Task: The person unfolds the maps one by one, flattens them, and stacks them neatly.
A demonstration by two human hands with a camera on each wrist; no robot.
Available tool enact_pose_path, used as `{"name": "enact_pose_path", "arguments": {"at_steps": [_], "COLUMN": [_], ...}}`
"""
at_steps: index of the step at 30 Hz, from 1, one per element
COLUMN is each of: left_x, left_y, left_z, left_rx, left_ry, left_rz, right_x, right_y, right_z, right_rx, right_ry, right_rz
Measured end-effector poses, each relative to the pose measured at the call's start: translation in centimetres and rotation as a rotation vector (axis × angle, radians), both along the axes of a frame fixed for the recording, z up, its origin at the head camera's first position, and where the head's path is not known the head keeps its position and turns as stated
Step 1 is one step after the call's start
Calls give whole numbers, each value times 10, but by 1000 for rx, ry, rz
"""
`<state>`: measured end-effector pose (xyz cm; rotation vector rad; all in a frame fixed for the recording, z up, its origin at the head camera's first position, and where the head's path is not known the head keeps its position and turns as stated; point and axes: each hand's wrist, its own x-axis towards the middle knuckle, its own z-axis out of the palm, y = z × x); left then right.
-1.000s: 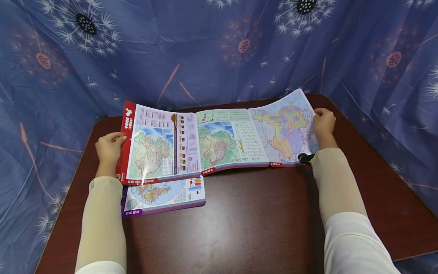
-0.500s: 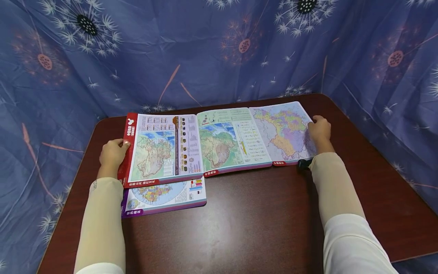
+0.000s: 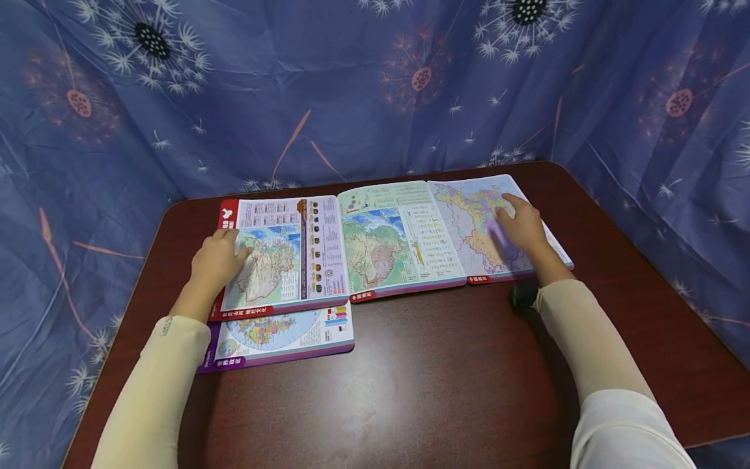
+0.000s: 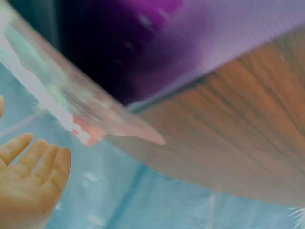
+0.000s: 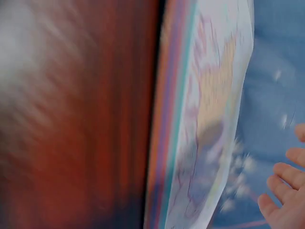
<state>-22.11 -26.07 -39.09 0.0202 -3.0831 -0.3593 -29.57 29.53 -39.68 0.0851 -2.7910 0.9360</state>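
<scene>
A fold-out map (image 3: 383,241) with three panels and a red left edge lies spread across the table in the head view. Over its left panel is my left hand (image 3: 215,260), holding nothing, fingers loosely extended. My right hand (image 3: 523,225) hovers above the right panel, casting a shadow on it, with thumb and fingers apart. Both wrist views show the fingers relaxed, the left hand (image 4: 35,176) and right hand (image 5: 286,191) each apart from the sheets. Beneath the map's left panel a second, purple-edged map (image 3: 287,335) sticks out at the front.
The dark brown table (image 3: 410,378) has rounded far corners. A blue curtain with dandelion prints (image 3: 351,98) hangs behind it and along the sides. A small black object (image 3: 523,294) sits at my right wrist.
The map's right panel has come down flat from being lifted. Both hands have let go of the outer edges and moved inward over the panels.
</scene>
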Motion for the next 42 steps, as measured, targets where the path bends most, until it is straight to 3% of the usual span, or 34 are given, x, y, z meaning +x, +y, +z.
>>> {"name": "enact_pose_path", "arguments": {"at_steps": [5,10,15,21,29,42], "left_x": [10,23,37,47,50,35], "left_y": [18,28,32,34,35,32], "left_z": [3,-3,-7,-9,-8,-8], "left_rx": [-52,-96,-122,-120,-91,-43], "left_ry": [-29,-34,-96,-134,-173,-202], "left_rz": [-211,-406,-520,-565,-558,-542], "right_x": [15,29,41,51,56,39], "right_y": [-16,-31,-42,-52,-58,-61], "right_z": [1,-3,-7,-12,-12,-9], "right_rx": [14,74,192,290,310,313], "right_ry": [-20,1,-32,-134,-221,-241], "right_rz": [149,330,549,679,709,696]}}
